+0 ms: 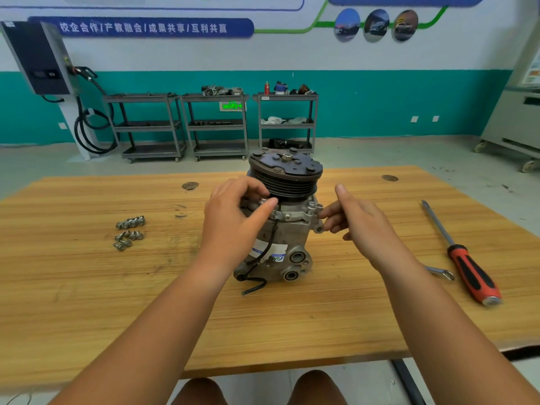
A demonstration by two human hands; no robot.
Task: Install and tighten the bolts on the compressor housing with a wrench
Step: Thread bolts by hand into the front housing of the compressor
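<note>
The grey compressor housing (282,238) stands upright at the middle of the wooden table (87,287), its dark pulley (287,173) on top. My left hand (233,217) is at the upper left of the housing, just under the pulley, and pinches a small silver bolt (263,200) between thumb and forefinger. My right hand (356,220) is on the right side, its bent fingertips touching the housing's mounting ear (317,217), the thumb raised. Several loose bolts (130,232) lie on the table to the left. A wrench (442,272) lies to the right, partly hidden by my right forearm.
A red-and-black screwdriver (467,264) lies at the table's right side. A black cable (254,283) trails from the compressor toward me. Three grey carts (216,127) stand at the far wall, and a charger unit (41,58) hangs at the left.
</note>
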